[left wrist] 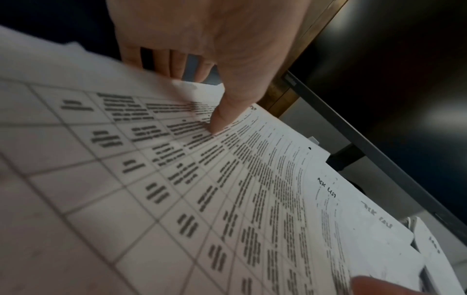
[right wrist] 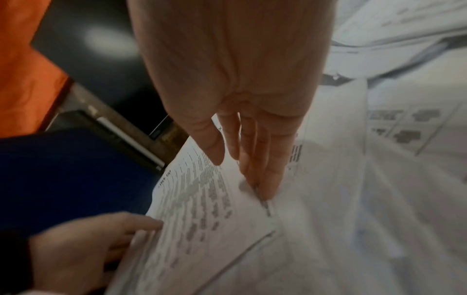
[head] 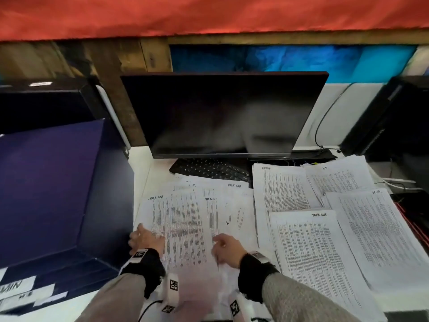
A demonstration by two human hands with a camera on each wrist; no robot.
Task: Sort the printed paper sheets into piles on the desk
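We see the top printed sheet (head: pixel 178 231), headed "TASK LIST", on a loose heap of sheets in front of the keyboard (head: pixel 210 168). Our left hand (head: pixel 145 239) pinches its left edge, thumb on top, fingers beneath. Our right hand (head: pixel 226 248) rests straight fingers (right wrist: pixel 267 171) on its right edge. Sorted piles (head: pixel 325 228) lie right of the keyboard; a blue box (head: pixel 53 189) stands to its left.

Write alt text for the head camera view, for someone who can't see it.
Both hands, left hand and right hand, work a loose spread of printed sheets on a white desk. Four sorted piles lie to the right. Behind stand a dark monitor and a black keyboard.
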